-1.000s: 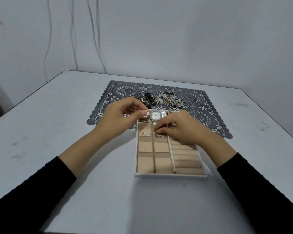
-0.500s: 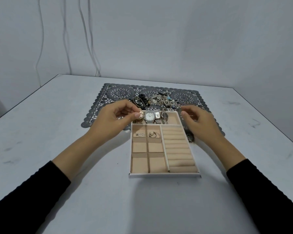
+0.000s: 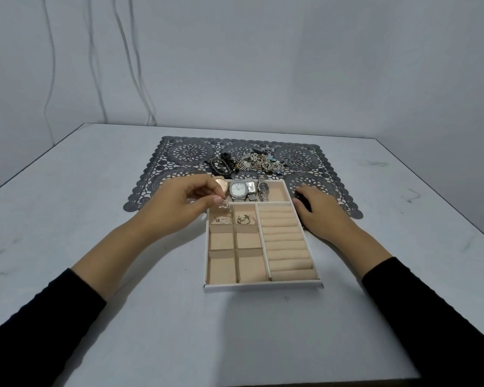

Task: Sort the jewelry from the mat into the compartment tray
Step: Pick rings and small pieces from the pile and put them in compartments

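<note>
The gold trinket (image 3: 223, 205), too small to identify, hung pinched between thumb and fingertip of the left hand (image 3: 183, 203) over the tray's (image 3: 263, 287) far-left square cell. That hand hid part of a watch (image 3: 222, 184). The right hand (image 3: 317, 209) lay relaxed beside the tray, covering something dark (image 3: 301, 199). More jewelry (image 3: 252, 162) lay heaped on the mat (image 3: 179, 152) beyond
</note>
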A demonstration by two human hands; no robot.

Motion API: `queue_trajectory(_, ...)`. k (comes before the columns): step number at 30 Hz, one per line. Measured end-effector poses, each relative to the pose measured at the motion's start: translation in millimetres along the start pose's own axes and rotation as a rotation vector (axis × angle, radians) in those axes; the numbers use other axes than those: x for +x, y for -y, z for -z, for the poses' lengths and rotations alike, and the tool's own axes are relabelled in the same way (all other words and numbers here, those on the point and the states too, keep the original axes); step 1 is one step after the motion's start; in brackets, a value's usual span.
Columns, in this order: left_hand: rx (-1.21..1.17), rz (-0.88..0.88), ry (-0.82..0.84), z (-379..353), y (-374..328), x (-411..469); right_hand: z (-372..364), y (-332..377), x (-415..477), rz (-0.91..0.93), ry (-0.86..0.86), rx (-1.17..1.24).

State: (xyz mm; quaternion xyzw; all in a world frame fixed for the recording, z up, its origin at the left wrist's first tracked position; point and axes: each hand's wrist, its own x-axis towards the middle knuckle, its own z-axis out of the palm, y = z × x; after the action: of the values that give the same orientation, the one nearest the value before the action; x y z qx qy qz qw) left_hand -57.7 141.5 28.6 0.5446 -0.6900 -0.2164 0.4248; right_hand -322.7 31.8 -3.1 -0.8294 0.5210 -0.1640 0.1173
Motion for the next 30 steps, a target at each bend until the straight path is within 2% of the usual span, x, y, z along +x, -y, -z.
queue_trajectory(10,0.408,-0.101,0.186,7.6,-2.4,6.7,-1.1,-1.6,1.6,0.003,0.002,0.003)
queue_trajectory(18,0.569,-0.104,0.238,4.4,-4.3,14.1,-0.2,-0.5,0.6,0.014,-0.008,0.011)
queue_trajectory(24,0.533,-0.071,0.207,7.3,-5.8,11.3,0.8,-0.9,0.3,0.023,-0.011,0.024)
queue_trajectory(30,0.292,0.029,-0.007,18.5,-0.6,9.5,5.3,-6.9,3.2,-0.006,-0.051,0.084)
